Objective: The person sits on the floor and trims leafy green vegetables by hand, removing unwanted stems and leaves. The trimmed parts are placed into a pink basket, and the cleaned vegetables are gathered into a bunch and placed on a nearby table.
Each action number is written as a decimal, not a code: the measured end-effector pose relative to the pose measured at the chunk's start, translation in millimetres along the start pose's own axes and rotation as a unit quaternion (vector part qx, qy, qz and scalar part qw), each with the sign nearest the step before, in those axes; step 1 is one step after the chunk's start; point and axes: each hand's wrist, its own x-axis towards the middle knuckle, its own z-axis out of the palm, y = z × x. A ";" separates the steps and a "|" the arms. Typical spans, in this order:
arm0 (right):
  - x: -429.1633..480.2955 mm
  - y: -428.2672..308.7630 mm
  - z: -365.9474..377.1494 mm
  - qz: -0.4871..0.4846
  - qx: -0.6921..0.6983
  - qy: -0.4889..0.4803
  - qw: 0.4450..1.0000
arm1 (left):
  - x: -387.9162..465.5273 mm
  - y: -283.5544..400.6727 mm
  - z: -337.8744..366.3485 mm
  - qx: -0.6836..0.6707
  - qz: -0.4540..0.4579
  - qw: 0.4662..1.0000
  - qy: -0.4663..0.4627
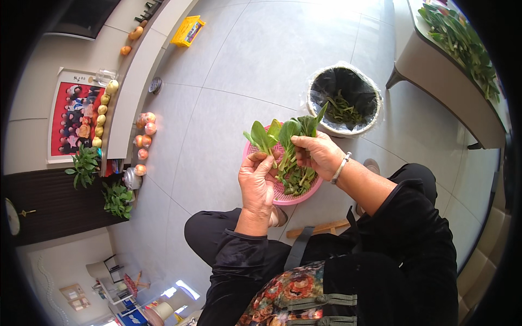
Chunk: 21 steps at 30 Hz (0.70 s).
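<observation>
Between the fingertips of my left hand (pixel 257 179) is a small leafy green plant (pixel 261 137), its leaves pointing away from me. My right hand (pixel 320 155) grips more leafy greens (pixel 290 132) by their leaves, thumb on top; their stems hang toward the basket. Both hands are above a pink plastic basket (pixel 299 199) on the floor, which holds a heap of picked greens (pixel 299 181). Beyond my right hand stands a round bin (pixel 344 132) lined with a plastic bag. Discarded leaves (pixel 343 109) lie at its bottom.
A table (pixel 444 77) at the right bears a large pile of greens (pixel 461 45). A yellow plastic basket (pixel 188 31) rests on the floor near a long cabinet (pixel 138 73). Several wrapped fruits (pixel 147 129) lie beside that cabinet. Close by my feet is a wooden stool (pixel 318 228).
</observation>
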 end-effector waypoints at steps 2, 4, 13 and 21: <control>1.0 -0.9 3.6 -0.005 0.002 0.013 1.000 | 0.2 -1.7 -0.4 0.005 0.001 1.000 0.002; 0.9 -1.7 5.9 -0.018 0.006 0.010 1.000 | 0.7 -3.3 -0.7 -0.015 -0.009 1.000 -0.003; 12.0 5.6 2.7 -0.016 -0.041 0.024 0.999 | 3.1 -2.5 -6.4 -0.131 -0.065 0.989 -0.019; 5.0 11.5 6.6 -0.056 -0.113 -0.056 0.990 | -2.6 -6.4 10.1 0.004 -0.024 1.000 -0.002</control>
